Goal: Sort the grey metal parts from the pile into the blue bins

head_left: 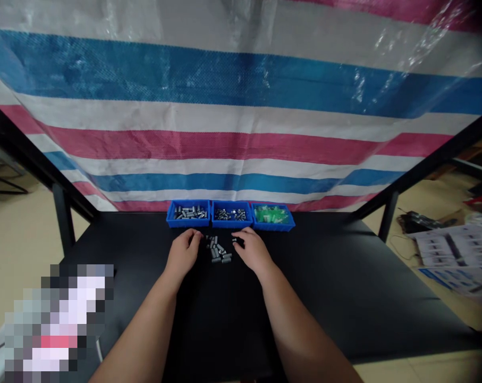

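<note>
Left hand [185, 250] at left, fingertips close together, grip impossible to tell, metal cylinders [220, 248] lying between the hands on a black table [324, 276], right hand [252, 249] narrowed on a small part [235, 240], blue bins [230, 224] at far edge.

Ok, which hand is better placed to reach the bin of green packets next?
Probably the right hand: it is nearer that blue bin, though it seems to hold a small metal part. The left hand is across the loose cylinders.
</note>
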{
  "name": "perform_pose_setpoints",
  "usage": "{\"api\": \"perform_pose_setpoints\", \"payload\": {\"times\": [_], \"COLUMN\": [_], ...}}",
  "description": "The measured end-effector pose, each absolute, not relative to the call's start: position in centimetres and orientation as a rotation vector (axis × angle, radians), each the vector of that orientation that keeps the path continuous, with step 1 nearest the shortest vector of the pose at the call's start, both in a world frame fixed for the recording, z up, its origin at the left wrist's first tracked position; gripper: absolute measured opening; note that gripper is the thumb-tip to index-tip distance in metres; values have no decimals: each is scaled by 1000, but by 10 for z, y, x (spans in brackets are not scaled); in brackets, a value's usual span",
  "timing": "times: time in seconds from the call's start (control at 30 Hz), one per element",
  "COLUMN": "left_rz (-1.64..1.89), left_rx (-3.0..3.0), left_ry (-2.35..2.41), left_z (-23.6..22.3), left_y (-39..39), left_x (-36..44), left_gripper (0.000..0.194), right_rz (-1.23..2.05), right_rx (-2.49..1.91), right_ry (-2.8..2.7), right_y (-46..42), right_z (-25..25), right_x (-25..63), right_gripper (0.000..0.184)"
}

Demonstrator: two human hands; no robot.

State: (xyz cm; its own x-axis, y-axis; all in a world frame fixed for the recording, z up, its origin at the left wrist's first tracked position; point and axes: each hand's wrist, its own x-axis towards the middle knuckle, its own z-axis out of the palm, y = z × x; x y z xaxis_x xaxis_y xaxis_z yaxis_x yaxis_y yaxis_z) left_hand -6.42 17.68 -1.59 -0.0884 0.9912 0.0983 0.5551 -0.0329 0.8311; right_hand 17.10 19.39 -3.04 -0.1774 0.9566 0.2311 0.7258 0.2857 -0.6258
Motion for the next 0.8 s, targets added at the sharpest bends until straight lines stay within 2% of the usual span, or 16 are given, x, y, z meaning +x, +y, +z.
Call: {"api": "perform_pose_setpoints", "payload": {"times": [0.17,0.37,0.43,0.53,0.57,0.6,0.7,0.8], "left_rz": [991,984,985,996,995,992,989,1003], "left_rx": [1618,1632,1630,1622,1615,1607,1592,1610], "left_ry": [1719,1712,1711,1722,1725,1726,1714,1696], "left_z": [-18,-16,-16,-16,-16,-16,-17,-17], "left_y": [178,178,178,178,178,178,179,179], "left_x": [-65,-64,-64,-65,-65,-65,-66,-66], "left_gripper": [32,32,32,31,31,30,31,31], "right_rz": [559,858,778,692,711,742,797,833], "right_rx": [-1441,-1268,-1260,-1244,-1252,-1270,-1292,-1242], "right_ry": [-2087,-2036,-1783,-1465,-1467,-1528,-1880,-2171], "right_y": [193,191,196,200,198,196,184,175], "right_z": [-26,-10,-9,-11,-11,-11,-7,-5], "right_x": [174,178,173,165,165,165,170,174], "right_gripper": [15,9,17,43,46,44,20,20]}}
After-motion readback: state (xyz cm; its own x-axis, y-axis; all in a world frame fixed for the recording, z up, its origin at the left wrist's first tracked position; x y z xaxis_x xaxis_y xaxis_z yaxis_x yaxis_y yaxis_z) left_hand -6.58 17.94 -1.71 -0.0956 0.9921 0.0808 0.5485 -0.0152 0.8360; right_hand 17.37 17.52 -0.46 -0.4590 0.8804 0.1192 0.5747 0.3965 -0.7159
